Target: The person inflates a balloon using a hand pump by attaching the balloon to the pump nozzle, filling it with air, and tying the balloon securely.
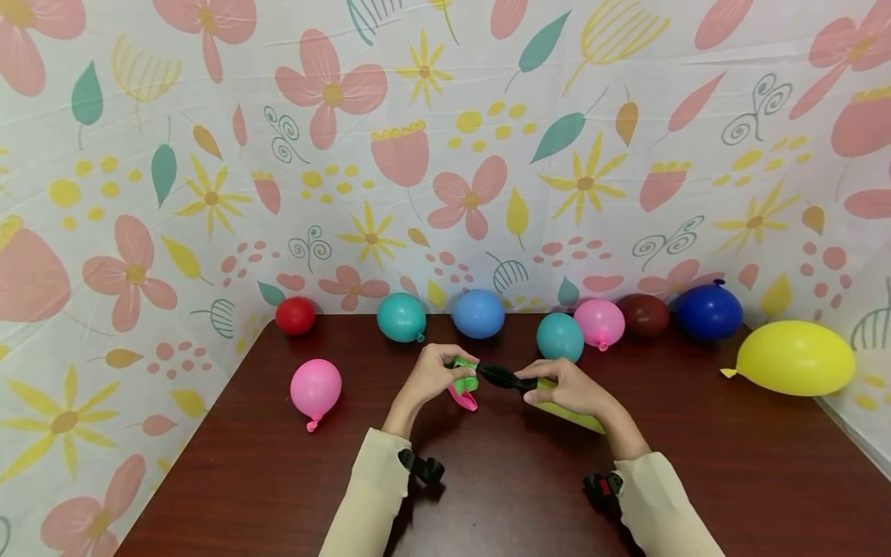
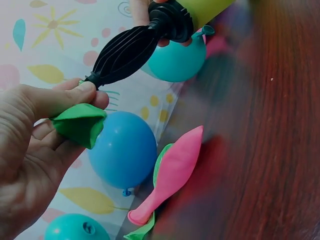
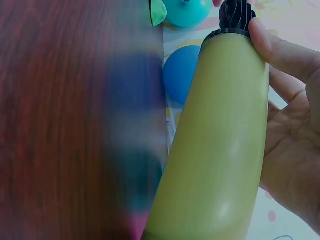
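Observation:
My left hand (image 1: pixel 431 377) pinches the neck of a limp green balloon (image 2: pixel 80 125) at the tip of a black ribbed nozzle (image 2: pixel 127 54). The nozzle belongs to a hand pump with a yellow-green body (image 3: pixel 215 135). My right hand (image 1: pixel 569 387) grips that pump near its black collar, thumb on one side. In the left wrist view the balloon hangs flat below the thumb, its mouth hidden by fingers. On the table below lie a flat pink balloon (image 2: pixel 175 172) and another flat green balloon (image 2: pixel 141 231), partly underneath it.
Inflated balloons line the table's back edge, among them a red one (image 1: pixel 295 316), a light blue one (image 1: pixel 478 314) and a dark blue one (image 1: pixel 710 312). A long yellow balloon (image 1: pixel 796 358) lies at the right. On the left sits a pink balloon (image 1: pixel 316 388). Patterned cloth (image 1: pixel 445 155) hangs behind.

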{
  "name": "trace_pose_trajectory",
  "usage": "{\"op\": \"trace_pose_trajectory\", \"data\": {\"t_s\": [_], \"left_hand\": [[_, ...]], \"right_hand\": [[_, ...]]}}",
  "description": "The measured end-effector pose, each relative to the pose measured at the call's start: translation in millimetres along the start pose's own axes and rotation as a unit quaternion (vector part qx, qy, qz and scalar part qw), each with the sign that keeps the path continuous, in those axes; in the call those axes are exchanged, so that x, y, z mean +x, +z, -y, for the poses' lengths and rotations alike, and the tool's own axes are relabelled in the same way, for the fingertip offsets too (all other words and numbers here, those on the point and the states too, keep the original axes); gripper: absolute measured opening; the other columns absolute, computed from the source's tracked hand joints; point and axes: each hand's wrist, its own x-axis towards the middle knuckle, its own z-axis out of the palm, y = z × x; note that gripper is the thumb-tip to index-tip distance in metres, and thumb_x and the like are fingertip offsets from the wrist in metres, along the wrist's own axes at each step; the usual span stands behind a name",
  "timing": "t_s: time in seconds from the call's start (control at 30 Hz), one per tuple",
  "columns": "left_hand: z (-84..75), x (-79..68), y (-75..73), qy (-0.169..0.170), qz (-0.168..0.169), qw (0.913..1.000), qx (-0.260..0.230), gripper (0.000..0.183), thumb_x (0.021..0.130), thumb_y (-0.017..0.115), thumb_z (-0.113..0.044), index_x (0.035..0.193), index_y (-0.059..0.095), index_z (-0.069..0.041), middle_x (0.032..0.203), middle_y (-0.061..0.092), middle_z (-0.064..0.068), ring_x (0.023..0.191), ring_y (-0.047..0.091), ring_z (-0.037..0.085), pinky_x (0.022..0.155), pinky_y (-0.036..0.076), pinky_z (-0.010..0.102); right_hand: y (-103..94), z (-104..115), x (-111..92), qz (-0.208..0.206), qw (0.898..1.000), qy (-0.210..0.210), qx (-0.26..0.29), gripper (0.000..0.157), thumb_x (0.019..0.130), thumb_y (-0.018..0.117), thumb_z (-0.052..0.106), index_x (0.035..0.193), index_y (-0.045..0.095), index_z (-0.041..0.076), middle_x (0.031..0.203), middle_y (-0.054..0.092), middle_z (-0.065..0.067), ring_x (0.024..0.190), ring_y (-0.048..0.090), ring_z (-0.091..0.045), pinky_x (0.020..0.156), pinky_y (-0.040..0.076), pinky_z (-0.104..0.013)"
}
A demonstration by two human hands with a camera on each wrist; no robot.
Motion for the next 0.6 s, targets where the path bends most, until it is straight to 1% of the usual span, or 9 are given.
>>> {"op": "trace_pose_trajectory", "data": {"t_s": [0.07,0.1,0.27,0.4,0.47,0.5,0.6], "left_hand": [[-0.1,0.4,-0.6,-0.002,0.003,1.0,-0.009,0.016,0.083,0.074,-0.002,0.099,0.075,0.002,0.093,0.073,0.022,0.08,0.067,0.044,0.059,0.047,0.017],[-0.5,0.5,-0.8,-0.004,0.004,0.9999,-0.011,0.016,0.083,0.074,-0.002,0.099,0.075,0.002,0.093,0.073,0.022,0.081,0.067,0.045,0.059,0.047,0.017],[-0.3,0.5,-1.5,-0.021,0.003,0.9997,-0.016,0.016,0.082,0.076,-0.005,0.098,0.075,-0.001,0.093,0.073,0.022,0.082,0.068,0.044,0.059,0.049,0.02],[-3.7,-0.8,-4.7,-0.023,-0.012,0.9995,-0.016,0.022,0.082,0.077,-0.008,0.103,0.074,0.0,0.099,0.073,0.021,0.075,0.069,0.036,0.053,0.044,0.021],[-6.7,-2.1,-6.5,-0.021,-0.014,0.9995,-0.02,0.023,0.084,0.075,-0.008,0.105,0.074,0.0,0.101,0.073,0.021,0.078,0.07,0.035,0.052,0.042,0.02],[-7.3,-2.4,-6.9,-0.018,-0.012,0.9995,-0.022,0.022,0.085,0.074,-0.007,0.106,0.073,0.001,0.101,0.073,0.022,0.08,0.071,0.035,0.052,0.041,0.02],[-7.5,-3.1,-6.5,-0.017,0.005,0.9994,-0.029,0.02,0.088,0.07,-0.006,0.106,0.073,0.002,0.098,0.073,0.024,0.089,0.07,0.041,0.052,0.039,0.018]], "right_hand": [[0.2,0.7,-0.9,-0.001,1.0,0.002,0.001,0.035,0.087,0.071,0.01,0.119,0.067,-0.004,0.111,0.068,-0.021,0.099,0.06,-0.022,0.077,0.05,-0.022],[0.4,1.0,-1.3,-0.002,1.0,0.003,0.001,0.035,0.087,0.071,0.01,0.119,0.067,-0.004,0.111,0.068,-0.021,0.099,0.06,-0.023,0.077,0.05,-0.022],[0.6,2.7,-1.0,0.0,1.0,0.005,0.003,0.037,0.087,0.071,0.012,0.12,0.066,-0.006,0.112,0.068,-0.022,0.099,0.06,-0.018,0.079,0.051,-0.022],[-1.3,2.4,2.0,0.003,1.0,-0.008,0.015,0.037,0.088,0.071,0.012,0.121,0.065,-0.006,0.113,0.068,-0.022,0.098,0.06,-0.016,0.078,0.05,-0.022],[-2.5,1.0,2.3,0.003,1.0,-0.014,0.018,0.037,0.088,0.071,0.011,0.121,0.065,-0.005,0.113,0.068,-0.022,0.098,0.06,-0.015,0.078,0.05,-0.022],[-3.1,0.3,1.9,0.003,1.0,-0.015,0.02,0.037,0.088,0.071,0.011,0.121,0.065,-0.005,0.113,0.068,-0.022,0.098,0.06,-0.014,0.078,0.05,-0.021],[-3.6,-2.1,-0.9,0.007,1.0,-0.016,0.022,0.036,0.088,0.071,0.01,0.12,0.066,-0.005,0.113,0.068,-0.022,0.098,0.06,-0.01,0.079,0.05,-0.021]]}}
